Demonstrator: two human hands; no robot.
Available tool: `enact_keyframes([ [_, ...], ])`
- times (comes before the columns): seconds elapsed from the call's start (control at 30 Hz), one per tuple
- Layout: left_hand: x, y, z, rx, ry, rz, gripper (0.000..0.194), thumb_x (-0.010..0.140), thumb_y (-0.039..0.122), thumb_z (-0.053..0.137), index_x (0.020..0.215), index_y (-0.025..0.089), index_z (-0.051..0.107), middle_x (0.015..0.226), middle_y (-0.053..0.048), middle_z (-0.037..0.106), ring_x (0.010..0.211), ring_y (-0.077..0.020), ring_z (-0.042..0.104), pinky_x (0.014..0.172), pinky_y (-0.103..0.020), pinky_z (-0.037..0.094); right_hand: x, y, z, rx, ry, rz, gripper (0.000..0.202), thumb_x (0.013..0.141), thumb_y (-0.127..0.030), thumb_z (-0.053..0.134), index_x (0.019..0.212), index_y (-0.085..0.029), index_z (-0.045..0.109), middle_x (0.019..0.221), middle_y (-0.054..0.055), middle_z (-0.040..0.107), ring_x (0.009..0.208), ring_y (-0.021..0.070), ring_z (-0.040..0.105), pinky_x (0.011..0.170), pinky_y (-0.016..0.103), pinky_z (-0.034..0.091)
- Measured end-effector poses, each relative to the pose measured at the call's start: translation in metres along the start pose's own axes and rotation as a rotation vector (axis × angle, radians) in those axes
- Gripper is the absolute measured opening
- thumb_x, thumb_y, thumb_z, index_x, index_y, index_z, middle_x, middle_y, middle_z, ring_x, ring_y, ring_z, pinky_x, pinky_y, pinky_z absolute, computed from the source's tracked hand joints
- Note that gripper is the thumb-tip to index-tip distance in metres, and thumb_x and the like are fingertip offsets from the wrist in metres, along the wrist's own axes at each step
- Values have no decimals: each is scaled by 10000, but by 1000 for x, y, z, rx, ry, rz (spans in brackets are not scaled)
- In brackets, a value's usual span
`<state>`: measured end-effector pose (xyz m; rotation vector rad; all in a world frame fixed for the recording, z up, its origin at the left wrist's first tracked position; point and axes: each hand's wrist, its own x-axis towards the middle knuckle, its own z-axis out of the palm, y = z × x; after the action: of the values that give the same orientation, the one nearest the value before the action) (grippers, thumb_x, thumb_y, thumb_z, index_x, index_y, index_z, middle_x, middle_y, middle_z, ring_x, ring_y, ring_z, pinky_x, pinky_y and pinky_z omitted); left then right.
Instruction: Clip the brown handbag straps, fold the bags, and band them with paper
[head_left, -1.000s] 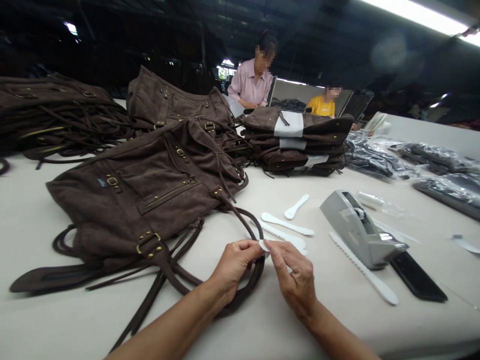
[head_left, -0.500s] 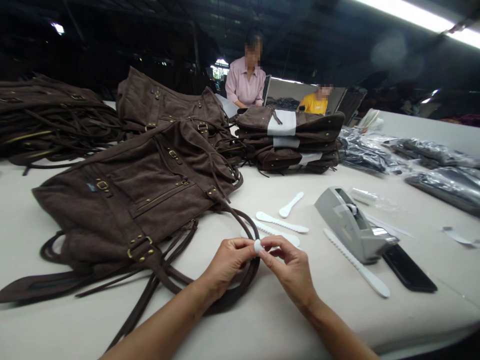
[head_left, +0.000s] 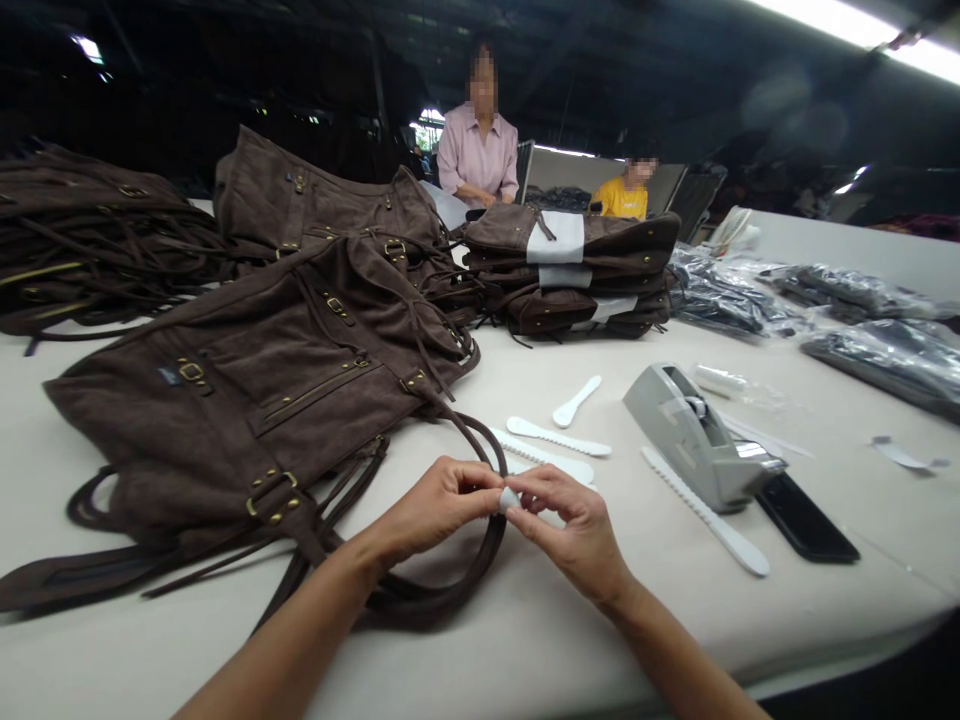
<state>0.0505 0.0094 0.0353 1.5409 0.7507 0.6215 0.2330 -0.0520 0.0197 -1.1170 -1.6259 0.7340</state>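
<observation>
My left hand and my right hand meet at the bag's handles, both closed in a pinch. Between their fingertips is a small white plastic strip, of which only a rounded end shows. It sits against the dark brown handles, which loop toward me; whether it goes all the way round them is hidden by the fingers. The brown suede-like handbag lies on its side at the left, with brass buckles and a zip pocket. Several white toothed strips lie just beyond my hands.
A grey tape dispenser stands at the right beside a black phone and another toothed strip. Further back are stacked brown bags with white wraps and plastic-wrapped bags. Two people are behind the table.
The view has shifted slightly, so everything sits a little further left. Both hands keep pinching the white strip at the handles, and its visible end has turned slightly.
</observation>
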Motion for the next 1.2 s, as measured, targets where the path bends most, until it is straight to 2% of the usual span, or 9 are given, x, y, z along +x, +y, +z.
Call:
enact_keyframes([
  [0.23,-2,-2,-4,-59,-85,-26,221,779,328,631,763,142,749,698,-28,573,694,-151,462,646,-242,349,-1,7,1,-61,-1,-116,288,801,-209,736,1078,-285,729,879,18,661,699,135,605,652,275,530],
  [0.43,2,-21,6,-338,-48,-242,310,669,413,768,764,119,737,630,-14,551,594,-113,420,582,-240,302,-1,13,0,-88,-13,-106,254,775,-230,768,1026,-269,748,843,16,649,679,133,588,634,275,506],
  [0.53,4,-28,14,-520,-51,-268,303,658,374,794,787,107,733,659,-16,548,599,-95,397,587,-232,282,0,16,-1,-64,-9,-74,247,772,-263,774,1017,-275,750,819,7,635,675,130,570,608,261,492],
  [0.63,3,-28,23,-628,-6,-240,283,670,345,791,808,104,737,716,-31,571,637,-95,402,606,-226,289,1,17,-2,-115,5,-121,286,812,-288,736,1097,-291,717,862,14,634,709,137,578,639,271,505],
  [0.77,2,-27,32,-663,124,-273,280,648,359,805,761,114,732,654,-2,516,599,-89,348,558,-227,257,1,14,-1,-204,-15,-138,276,921,-271,585,1181,-260,677,938,57,613,859,179,596,775,326,516],
  [0.83,2,-26,34,-664,163,-275,301,644,386,808,746,114,729,655,-6,518,598,-91,349,553,-229,257,0,12,-1,-198,-14,-90,287,964,-269,494,1185,-249,677,942,69,603,884,187,596,791,333,520],
  [0.9,2,-26,34,-635,165,-271,332,642,416,805,747,109,733,681,-29,561,594,-93,356,542,-232,249,0,12,1,-144,-9,-31,290,972,-296,474,1158,-247,691,914,65,609,803,172,605,723,310,538],
  [1.03,2,-24,30,-550,184,-276,366,620,446,806,731,106,730,638,-29,571,561,-90,359,515,-235,223,0,15,4,54,45,162,233,900,-367,603,1025,-215,729,858,46,669,650,153,646,630,288,558],
  [1.2,-1,-21,24,-413,240,-336,349,603,446,794,631,125,659,527,20,493,487,-79,356,494,-239,214,-1,15,6,260,121,435,299,781,-456,727,845,-166,699,752,22,695,650,181,694,653,297,586],
])
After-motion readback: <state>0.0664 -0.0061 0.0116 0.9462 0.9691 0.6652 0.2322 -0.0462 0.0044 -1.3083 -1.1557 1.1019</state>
